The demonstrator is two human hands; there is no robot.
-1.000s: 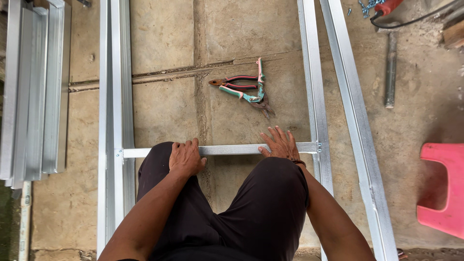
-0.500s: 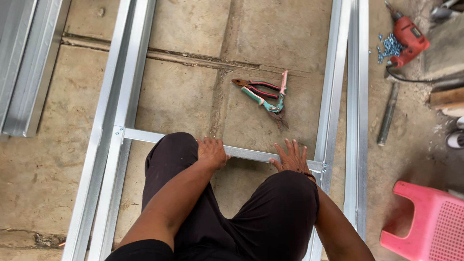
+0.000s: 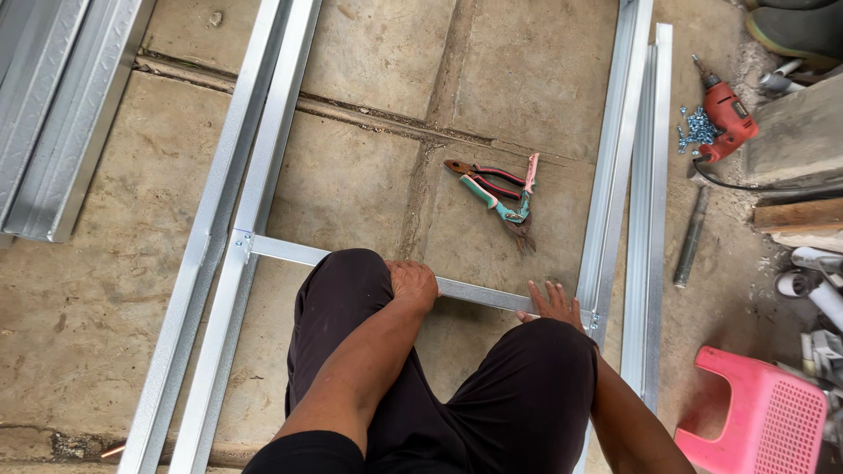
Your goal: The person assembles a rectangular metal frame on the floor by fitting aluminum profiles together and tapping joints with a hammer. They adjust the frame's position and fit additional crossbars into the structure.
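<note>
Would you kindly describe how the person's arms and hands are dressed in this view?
Both forearms are bare, with no sleeves reaching into view. The left hand and the right hand wear no gloves, and no rings or watch are visible. The person's legs are covered by dark trousers.

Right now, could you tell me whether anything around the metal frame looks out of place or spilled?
A heap of screws lies loose on the concrete beside the red drill. Two pairs of pliers lie crossed inside the frame.

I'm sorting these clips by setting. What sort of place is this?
Probably an outdoor work yard or building site: a bare paved floor, a frame of metal rails under both hands, and a red drill beside loose screws.
</note>
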